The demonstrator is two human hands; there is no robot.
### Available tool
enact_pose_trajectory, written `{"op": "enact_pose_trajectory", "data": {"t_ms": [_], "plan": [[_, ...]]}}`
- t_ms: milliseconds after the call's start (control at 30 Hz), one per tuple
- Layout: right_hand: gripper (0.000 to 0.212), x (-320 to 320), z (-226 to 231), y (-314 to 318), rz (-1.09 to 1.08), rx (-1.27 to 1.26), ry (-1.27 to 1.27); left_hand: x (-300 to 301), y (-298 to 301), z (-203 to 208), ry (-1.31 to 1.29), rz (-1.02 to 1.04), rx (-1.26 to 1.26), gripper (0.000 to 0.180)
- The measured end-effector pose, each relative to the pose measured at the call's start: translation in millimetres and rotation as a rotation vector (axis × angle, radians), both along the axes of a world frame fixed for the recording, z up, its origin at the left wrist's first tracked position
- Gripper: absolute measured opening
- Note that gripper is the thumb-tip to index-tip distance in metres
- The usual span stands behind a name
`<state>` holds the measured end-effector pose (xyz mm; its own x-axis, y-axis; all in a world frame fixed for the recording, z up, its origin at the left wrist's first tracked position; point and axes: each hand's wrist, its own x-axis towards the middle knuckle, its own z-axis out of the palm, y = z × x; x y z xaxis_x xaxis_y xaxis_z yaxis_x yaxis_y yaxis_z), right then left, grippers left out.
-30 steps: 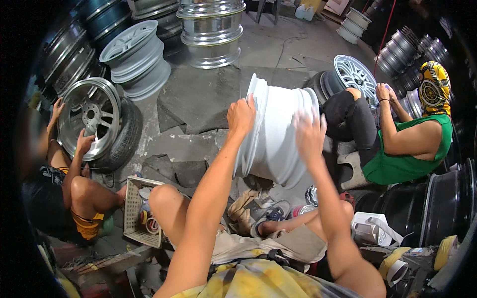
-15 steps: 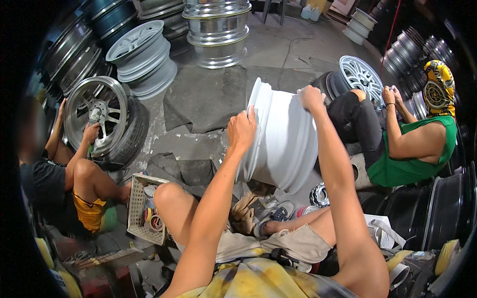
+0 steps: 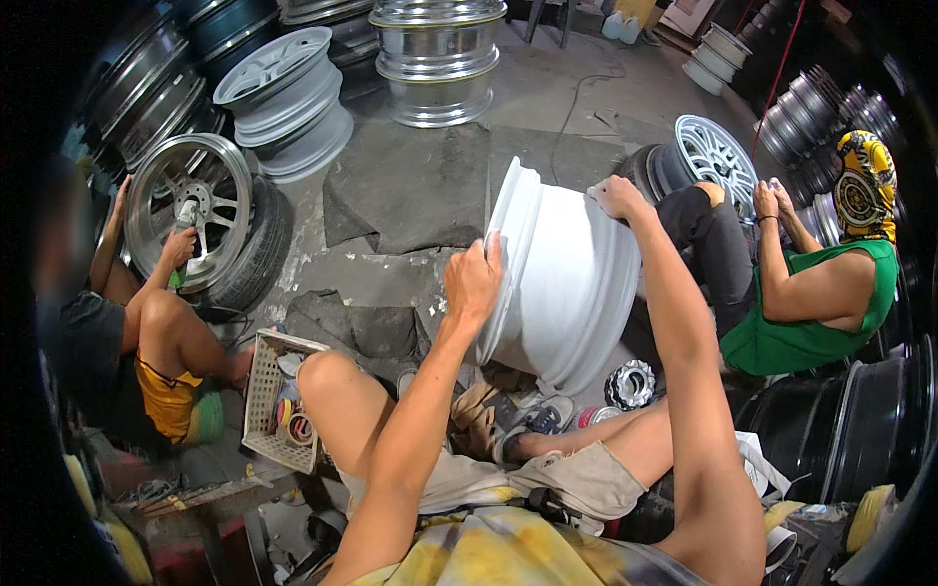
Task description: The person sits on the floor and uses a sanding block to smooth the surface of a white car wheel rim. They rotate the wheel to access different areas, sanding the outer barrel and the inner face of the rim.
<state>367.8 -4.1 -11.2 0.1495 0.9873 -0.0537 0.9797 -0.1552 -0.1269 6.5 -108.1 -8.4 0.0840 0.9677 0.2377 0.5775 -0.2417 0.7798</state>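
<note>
A white wheel rim [image 3: 567,273] stands tilted on its side in front of me, between my legs. My left hand [image 3: 474,283] is closed on its left edge, the thumb pointing up along the lip. At the far right edge of the barrel is my right hand [image 3: 619,198], fingers curled and pressed against the surface. Something pale shows at those fingertips, too small to name. The rim's face is turned away to the left and hidden.
A cream plastic basket [image 3: 256,396] with tape rolls sits by my left knee. At left, a person holds a tool against an alloy wheel [image 3: 191,210]. Another person in a green top [image 3: 821,303] sits at right. Stacked rims [image 3: 435,68] stand behind; a round silver part [image 3: 629,384] lies nearby.
The white rim has shifted slightly to the right and nearer. My left hand sits a little lower on its edge, and my right hand has moved slightly right. The view has shifted a little.
</note>
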Motion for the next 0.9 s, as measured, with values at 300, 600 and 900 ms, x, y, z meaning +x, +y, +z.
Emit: {"op": "enact_pose_trajectory", "data": {"t_ms": [300, 600, 900], "plan": [[0.026, -206.5, 3.5, -211.8, 0.228, 0.736, -0.285, -28.0, 65.7, 1.1, 0.047, 0.123, -0.002, 0.059], [0.039, -48.1, 27.1, -38.1, -0.102, 0.231, -0.207, -10.6, 23.8, 8.8, 0.073, 0.049, -0.032, 0.059], [0.035, -173.6, -11.1, -219.4, 0.064, 0.783, -0.339, -2.4, 113.2, 8.6, 0.086, 0.091, -0.065, 0.059]]}}
